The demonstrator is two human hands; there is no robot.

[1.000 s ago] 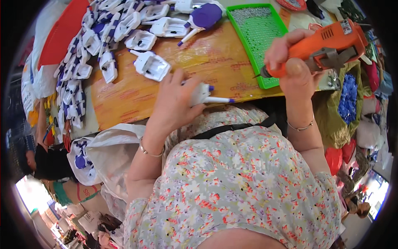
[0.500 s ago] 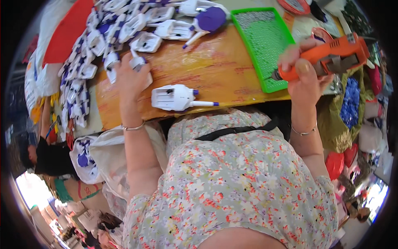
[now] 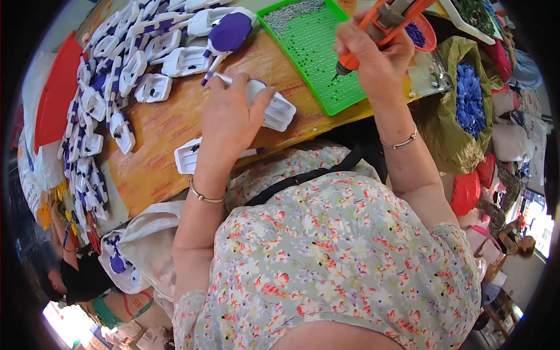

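Observation:
My left hand (image 3: 233, 108) is closed round a white plastic housing (image 3: 280, 114), its open hollow side facing up, over the front part of the table. Part of that housing is covered by my fingers. Below my left wrist lies another white housing (image 3: 186, 157) with a purple-tipped stem, partly hidden by the forearm. My right hand (image 3: 379, 55) grips an orange power screwdriver (image 3: 382, 20). The screwdriver's dark bit points down over a green perforated tray (image 3: 329, 108), which has small grey screws (image 3: 297, 14) heaped at its far end.
White and purple plastic pieces (image 3: 125, 67) pile up on the left of the yellowish table (image 3: 166, 125), one with a purple disc (image 3: 230, 33). A red sheet-like object (image 3: 55, 96) stands far left. At right are a red bowl (image 3: 424, 32) and an olive sack (image 3: 446, 131) with blue pieces.
My left hand has come away from the pile to the right with a white housing. The screwdriver has turned so its bit points down over the green tray. The whole view has shifted.

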